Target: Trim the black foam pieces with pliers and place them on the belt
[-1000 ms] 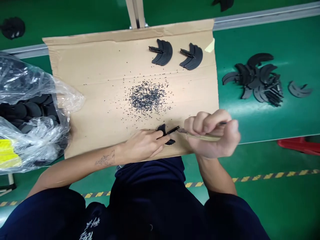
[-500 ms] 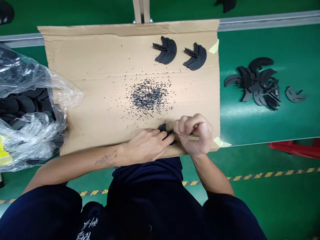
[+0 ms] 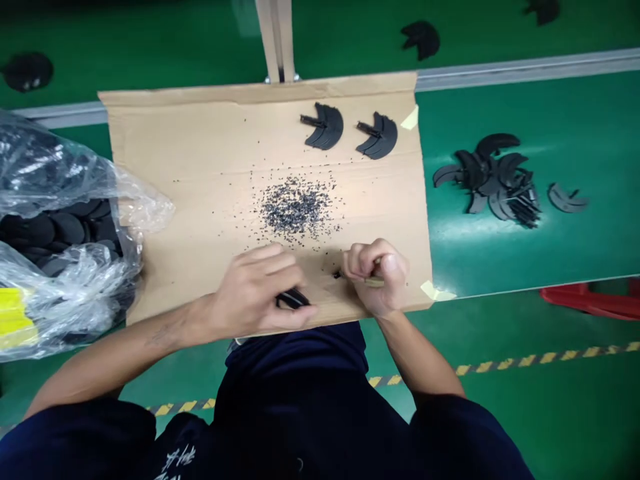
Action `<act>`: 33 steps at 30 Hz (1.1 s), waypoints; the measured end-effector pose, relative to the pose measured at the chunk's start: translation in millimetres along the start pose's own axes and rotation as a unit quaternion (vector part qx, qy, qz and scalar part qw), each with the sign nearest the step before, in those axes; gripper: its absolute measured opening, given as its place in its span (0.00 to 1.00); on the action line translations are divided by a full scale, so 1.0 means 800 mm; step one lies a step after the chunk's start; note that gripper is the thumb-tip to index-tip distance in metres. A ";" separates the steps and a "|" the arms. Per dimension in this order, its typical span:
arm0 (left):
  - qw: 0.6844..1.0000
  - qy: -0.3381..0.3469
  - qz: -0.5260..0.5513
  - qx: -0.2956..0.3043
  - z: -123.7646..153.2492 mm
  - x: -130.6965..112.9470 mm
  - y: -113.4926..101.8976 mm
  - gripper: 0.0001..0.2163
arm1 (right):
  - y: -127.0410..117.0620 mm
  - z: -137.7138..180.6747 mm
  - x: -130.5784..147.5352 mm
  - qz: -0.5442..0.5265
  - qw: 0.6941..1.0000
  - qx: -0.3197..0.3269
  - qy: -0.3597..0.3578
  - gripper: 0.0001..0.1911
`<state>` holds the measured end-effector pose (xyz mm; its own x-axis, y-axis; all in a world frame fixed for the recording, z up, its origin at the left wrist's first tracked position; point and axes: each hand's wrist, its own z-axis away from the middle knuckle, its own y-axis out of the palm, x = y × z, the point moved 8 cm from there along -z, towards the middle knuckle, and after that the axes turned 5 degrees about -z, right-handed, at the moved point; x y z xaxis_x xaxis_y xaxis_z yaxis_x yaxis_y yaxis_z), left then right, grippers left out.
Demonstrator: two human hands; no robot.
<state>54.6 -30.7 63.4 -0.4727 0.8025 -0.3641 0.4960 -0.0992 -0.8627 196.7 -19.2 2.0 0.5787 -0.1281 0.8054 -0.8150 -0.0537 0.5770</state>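
My left hand (image 3: 260, 290) is closed on a small black plastic part (image 3: 293, 298) near the front edge of the cardboard sheet (image 3: 200, 173); most of the part is hidden under my fingers. My right hand (image 3: 376, 275) is curled into a fist round a thin tan-handled tool (image 3: 373, 282), its tip pointing left toward the part with a small gap between them. A heap of black shavings (image 3: 297, 208) lies on the cardboard just beyond both hands.
Two small stacks of black crescent parts (image 3: 325, 125) (image 3: 379, 136) sit at the cardboard's far edge. A loose pile of crescent parts (image 3: 500, 179) lies on the green table at right. A clear plastic bag of black discs (image 3: 55, 233) is at left.
My left hand has drawn the black part back toward me and covered it, turning palm down. The tool in my right hand has come off the part.
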 end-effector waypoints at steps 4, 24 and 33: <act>0.998 -0.049 -0.028 0.000 0.008 0.024 0.002 0.18 | -0.006 -0.004 0.002 -0.018 0.999 -0.019 0.019 0.23; 0.983 -0.085 -0.006 0.163 -0.180 0.040 0.075 0.11 | -0.097 0.028 0.027 -0.264 0.947 -0.180 0.046 0.18; 0.983 -0.121 0.010 0.138 -0.380 0.031 0.190 0.08 | -0.101 0.034 0.018 -0.307 0.936 -0.168 0.040 0.17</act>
<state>339.4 153.1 30.1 -0.6411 0.6386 -0.4255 0.3053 -0.2965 -0.9049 269.8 -43.5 -36.9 0.9462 -0.1002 0.3077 -0.2798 0.2242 0.9335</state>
